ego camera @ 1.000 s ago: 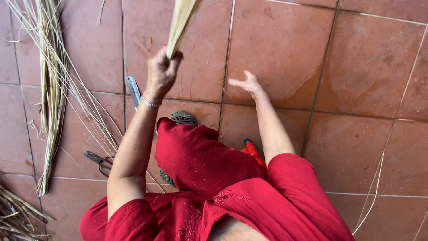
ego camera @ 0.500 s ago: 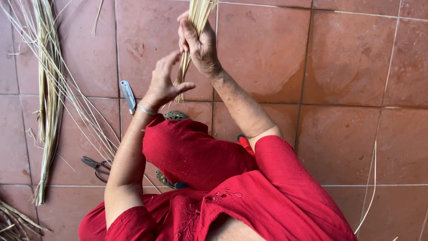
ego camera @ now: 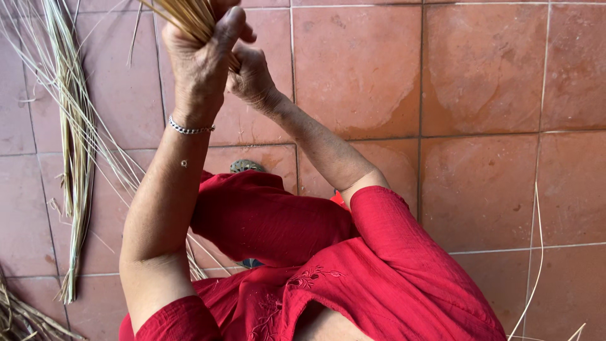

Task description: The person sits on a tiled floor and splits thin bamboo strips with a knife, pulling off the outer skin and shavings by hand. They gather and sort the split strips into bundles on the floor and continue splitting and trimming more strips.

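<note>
Gripping a bundle of pale dry straw stalks (ego camera: 189, 19) at the far edge, our left hand (ego camera: 202, 60) fists around it; right hand (ego camera: 251, 77) pinches beneath. We judge evening the ends matters.

2 hands (ego camera: 202, 60) on 1 straw bundle (ego camera: 186, 16); 1 bracelet (ego camera: 189, 129).

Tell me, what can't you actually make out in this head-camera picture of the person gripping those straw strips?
- Bundle of strips: its upper part is cut off by the top edge.
- Right hand: its fingers are partly hidden behind the left hand.
- Dark object on the floor: mostly covered by the red garment; kind unclear.
</note>
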